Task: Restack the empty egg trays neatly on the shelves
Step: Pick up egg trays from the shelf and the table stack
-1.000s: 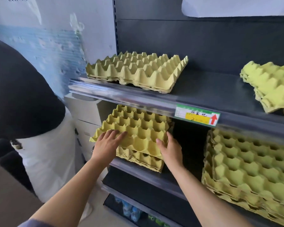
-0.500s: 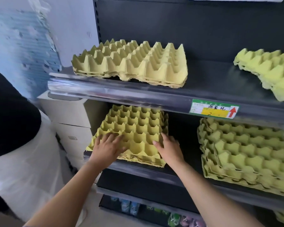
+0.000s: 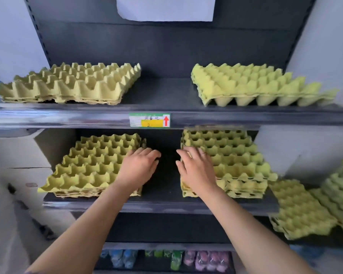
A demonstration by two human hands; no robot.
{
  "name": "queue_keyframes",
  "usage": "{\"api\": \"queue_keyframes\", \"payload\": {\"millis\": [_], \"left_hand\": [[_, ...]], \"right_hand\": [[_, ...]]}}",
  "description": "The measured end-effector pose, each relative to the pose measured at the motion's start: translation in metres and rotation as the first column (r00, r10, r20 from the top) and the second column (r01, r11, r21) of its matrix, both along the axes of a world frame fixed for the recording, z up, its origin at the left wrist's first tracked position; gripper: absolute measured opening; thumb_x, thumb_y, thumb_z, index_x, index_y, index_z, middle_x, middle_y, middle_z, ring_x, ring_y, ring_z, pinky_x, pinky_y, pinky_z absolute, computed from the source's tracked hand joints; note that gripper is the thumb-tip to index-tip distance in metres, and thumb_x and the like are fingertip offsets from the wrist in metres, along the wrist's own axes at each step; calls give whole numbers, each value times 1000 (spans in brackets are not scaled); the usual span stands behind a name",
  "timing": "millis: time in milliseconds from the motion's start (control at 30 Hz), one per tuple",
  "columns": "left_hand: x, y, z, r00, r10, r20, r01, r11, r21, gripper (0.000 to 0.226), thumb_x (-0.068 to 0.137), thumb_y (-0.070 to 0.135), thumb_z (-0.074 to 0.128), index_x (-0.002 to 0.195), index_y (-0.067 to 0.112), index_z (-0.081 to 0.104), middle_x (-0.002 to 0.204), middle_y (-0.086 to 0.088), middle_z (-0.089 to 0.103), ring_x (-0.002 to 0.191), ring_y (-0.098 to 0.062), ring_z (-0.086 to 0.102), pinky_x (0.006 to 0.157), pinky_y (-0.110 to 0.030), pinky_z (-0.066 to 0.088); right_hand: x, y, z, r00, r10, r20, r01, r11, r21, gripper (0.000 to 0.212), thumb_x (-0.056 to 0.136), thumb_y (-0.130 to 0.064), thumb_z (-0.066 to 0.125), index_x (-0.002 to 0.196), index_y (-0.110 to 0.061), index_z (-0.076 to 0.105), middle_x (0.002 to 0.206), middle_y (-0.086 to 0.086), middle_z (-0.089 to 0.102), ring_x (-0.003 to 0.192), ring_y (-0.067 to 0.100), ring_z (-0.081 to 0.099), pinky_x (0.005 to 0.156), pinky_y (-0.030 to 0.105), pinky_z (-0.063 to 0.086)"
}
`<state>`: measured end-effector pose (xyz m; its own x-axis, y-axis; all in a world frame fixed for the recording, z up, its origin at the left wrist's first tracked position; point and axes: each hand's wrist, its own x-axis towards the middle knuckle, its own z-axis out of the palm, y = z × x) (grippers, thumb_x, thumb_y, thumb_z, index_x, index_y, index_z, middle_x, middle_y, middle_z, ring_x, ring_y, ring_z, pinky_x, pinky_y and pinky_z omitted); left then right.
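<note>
Trays sit in two yellow piles on the middle shelf (image 3: 160, 206). At the left stack (image 3: 91, 165), the left hand (image 3: 139, 167) rests on the right edge, grip loose and holding nothing. Beside it, the right hand (image 3: 196, 169) lies on the left edge of the right stack (image 3: 238, 155) (the taller pile), fingers (image 3: 188, 153) spread flat, grip unclosed.

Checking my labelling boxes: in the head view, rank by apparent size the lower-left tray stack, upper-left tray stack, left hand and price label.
1. lower-left tray stack and upper-left tray stack: they look about alike, so unranked.
2. left hand
3. price label
</note>
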<state>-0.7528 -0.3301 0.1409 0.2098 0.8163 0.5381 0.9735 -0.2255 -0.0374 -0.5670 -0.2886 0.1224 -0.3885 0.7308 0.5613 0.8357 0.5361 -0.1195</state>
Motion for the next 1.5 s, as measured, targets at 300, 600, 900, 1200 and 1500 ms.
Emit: {"api": "queue_keyframes", "payload": {"millis": [300,600,900,1200,1500], "left_hand": [[211,6,8,979,-167,119,173,984,-43,16,83,18,65,99,16,66,90,-2,70,83,-28,65,73,-41,48],[390,56,1,882,-464,82,465,885,1,31,83,29,40,91,17,67,81,2,68,74,-23,66,67,-34,51],[543,147,-44,797,-590,128,603,770,-206,37,83,34,36,92,19,68,80,3,66,77,-23,64,71,-36,47],[649,209,-96,835,-543,90,503,686,-525,30,97,34,39,123,28,52,124,8,55,118,-14,48,97,-31,33],[707,215,-197,978,-196,66,171,586,-792,44,96,34,43,139,29,36,134,4,47,124,-17,43,102,-35,34]], "right_hand": [[240,-20,4,978,-206,-22,207,976,66,33,86,-31,47,104,-16,70,101,2,67,88,27,62,73,38,52],[418,-13,-27,897,-442,-21,441,897,-37,27,85,-26,55,104,-13,69,95,6,67,83,29,62,69,39,54],[547,28,-66,812,-572,113,576,756,-312,32,86,-21,63,118,-17,65,107,10,64,92,33,61,72,41,53],[661,78,-103,832,-524,185,542,691,-478,41,98,-31,44,138,-20,47,130,6,54,116,25,50,91,34,41],[750,147,-183,923,-342,174,344,535,-772,49,99,-33,42,145,-16,36,133,10,51,121,26,49,100,36,41]]}}
